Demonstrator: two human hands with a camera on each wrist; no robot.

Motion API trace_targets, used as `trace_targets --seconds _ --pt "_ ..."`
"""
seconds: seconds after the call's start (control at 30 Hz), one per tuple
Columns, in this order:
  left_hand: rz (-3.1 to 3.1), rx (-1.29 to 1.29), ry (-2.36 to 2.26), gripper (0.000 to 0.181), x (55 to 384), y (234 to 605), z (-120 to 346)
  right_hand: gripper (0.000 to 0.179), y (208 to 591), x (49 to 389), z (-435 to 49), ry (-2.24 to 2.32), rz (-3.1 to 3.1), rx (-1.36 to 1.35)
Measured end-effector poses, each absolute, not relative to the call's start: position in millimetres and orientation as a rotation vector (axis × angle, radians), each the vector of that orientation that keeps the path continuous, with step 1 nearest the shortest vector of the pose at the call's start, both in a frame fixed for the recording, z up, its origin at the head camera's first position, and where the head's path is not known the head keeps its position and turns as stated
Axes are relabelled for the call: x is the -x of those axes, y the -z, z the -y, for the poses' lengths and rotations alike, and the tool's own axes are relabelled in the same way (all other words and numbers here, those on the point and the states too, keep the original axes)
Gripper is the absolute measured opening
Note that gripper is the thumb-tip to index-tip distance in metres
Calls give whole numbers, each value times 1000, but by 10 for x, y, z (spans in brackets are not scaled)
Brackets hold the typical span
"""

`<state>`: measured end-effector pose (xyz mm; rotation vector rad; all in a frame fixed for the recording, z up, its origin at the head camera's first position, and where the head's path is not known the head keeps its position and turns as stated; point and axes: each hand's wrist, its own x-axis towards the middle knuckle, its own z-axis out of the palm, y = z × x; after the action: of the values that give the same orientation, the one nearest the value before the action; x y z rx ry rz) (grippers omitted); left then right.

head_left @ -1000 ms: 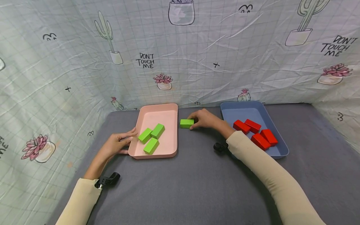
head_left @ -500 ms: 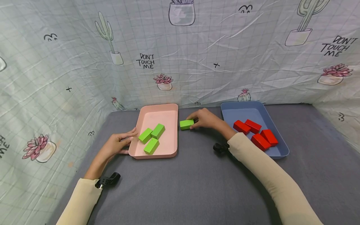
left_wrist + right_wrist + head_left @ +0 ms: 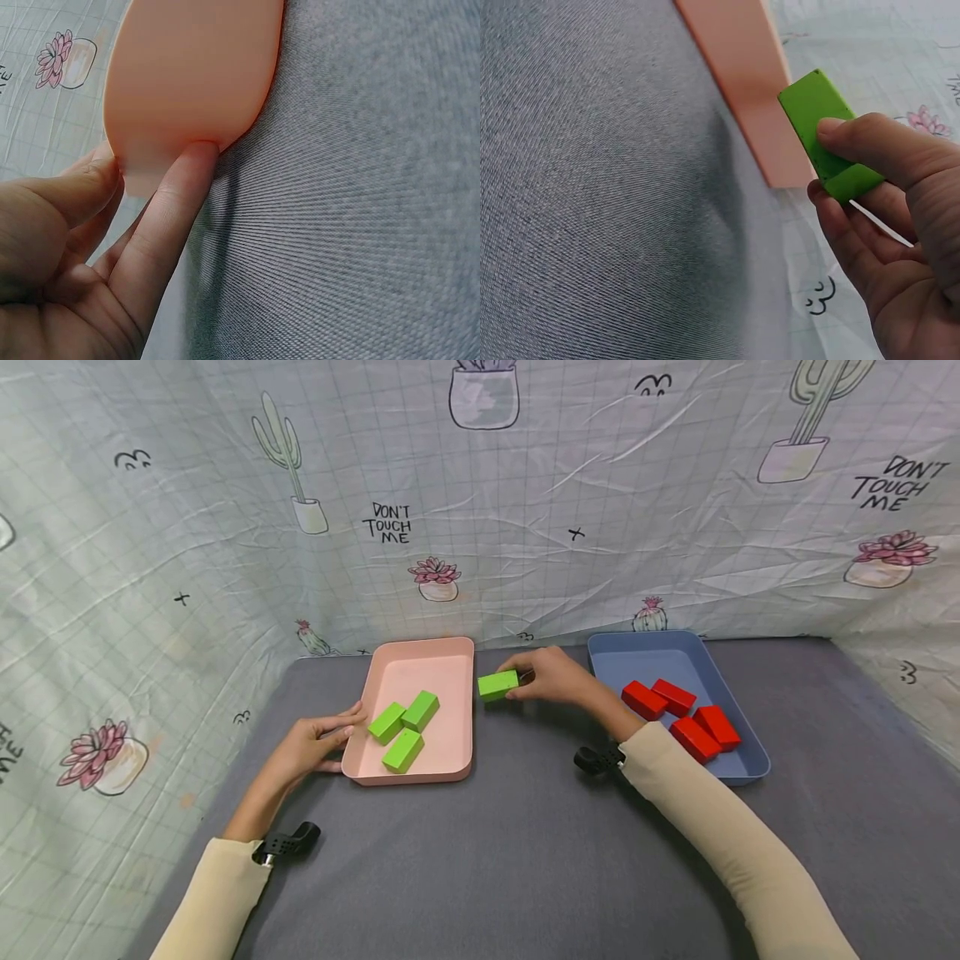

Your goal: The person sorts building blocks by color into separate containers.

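Between the two trays, my right hand (image 3: 555, 677) pinches a green block (image 3: 497, 686) by its right end, thumb on one face and fingers on the other. That block (image 3: 817, 124) is tilted and raised off the cloth, close to the pink tray's right wall. My left hand (image 3: 311, 747) rests against the left side of the pink tray (image 3: 442, 664), its fingers mostly straight. In the left wrist view, one fingertip (image 3: 199, 154) presses low on the tray's outer wall (image 3: 191, 67) and another digit touches near the rim. Three green blocks (image 3: 403, 752) lie inside the pink tray.
A blue tray (image 3: 652, 652) with several red blocks (image 3: 695, 739) stands to the right, partly beneath my right forearm. Grey cloth (image 3: 480, 868) covers the table. A printed curtain (image 3: 525, 485) hangs along the back and left.
My right hand has raised the green block slightly from the cloth, tilting it, its wrist drawing a little to the right. The left hand and both trays have stayed put.
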<state>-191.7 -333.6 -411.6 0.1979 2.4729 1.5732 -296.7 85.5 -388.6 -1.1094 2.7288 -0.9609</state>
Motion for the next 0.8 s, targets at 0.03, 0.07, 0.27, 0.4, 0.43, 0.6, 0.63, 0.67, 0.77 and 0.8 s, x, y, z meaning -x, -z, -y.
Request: trace_targets --seconds 0.03,0.07,0.27,0.4,0.43,0.6,0.63,0.67,0.77,0.8 --pt "-2474 -199 -1573 40 1915 4117 3337 39 3877 2958 -862 977 -2727 1115" --pt "-2478 -200 -1572 40 1912 4119 3336 38 3870 2949 -871 991 -2727 1120" --pt "-2480 -208 -1575 40 1893 4129 3336 41 3826 2884 -910 1059 -2721 1113" --pt "-2484 -207 -1573 40 1879 4136 3335 51 3792 2842 -911 1086 -2727 1075" --pt "-2486 -205 -1571 39 1875 4136 3333 54 3783 2830 -914 1087 -2730 1067" --pt "-2492 -201 -1571 39 1863 4146 3330 54 3736 2772 -932 1081 -2759 1071" --pt "-2493 -203 -1573 39 1862 4148 3329 53 3729 2763 -937 1081 -2766 1079" --pt "-2494 -206 -1577 39 1861 4151 3327 52 3723 2753 -943 1085 -2771 1090" --pt "-2497 -210 -1581 39 1855 4156 3320 50 3713 2722 -962 1110 -2777 1115" --pt "-2497 -210 -1582 39 1852 4158 3318 49 3712 2712 -968 1119 -2779 1116"
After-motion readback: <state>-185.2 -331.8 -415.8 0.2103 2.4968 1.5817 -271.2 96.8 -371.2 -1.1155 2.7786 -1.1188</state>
